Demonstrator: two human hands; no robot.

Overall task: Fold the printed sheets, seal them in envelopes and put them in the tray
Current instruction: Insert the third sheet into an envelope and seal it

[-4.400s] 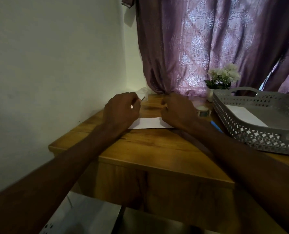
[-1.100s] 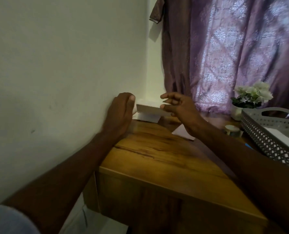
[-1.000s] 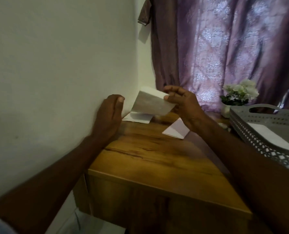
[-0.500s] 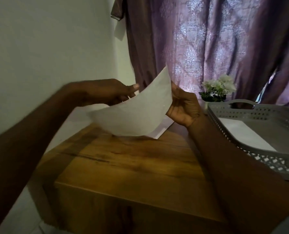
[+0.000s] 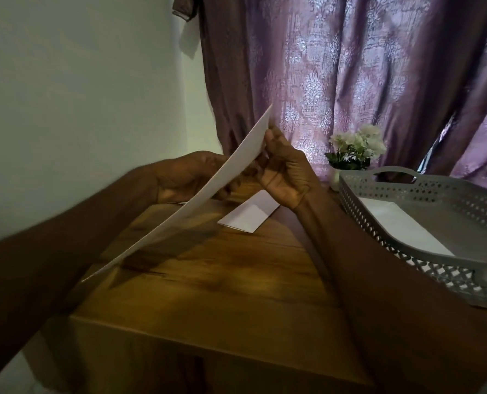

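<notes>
You hold a fresh sheet (image 5: 197,194) above the worktop (image 5: 222,280), left hand (image 5: 185,174) and right hand (image 5: 282,172) each with a grip on its far end; next lay it flat to fold.

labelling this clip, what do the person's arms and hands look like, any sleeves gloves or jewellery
Both forearms are bare. The left hand and right hand wear no gloves, and no rings, watch or bracelet show. A sliver of pale grey fabric, perhaps a sleeve, shows at the bottom right corner.

no readable text, labels, brands or numbers, sheet (image 5: 208,189) seen nearly edge-on, print not legible
</notes>
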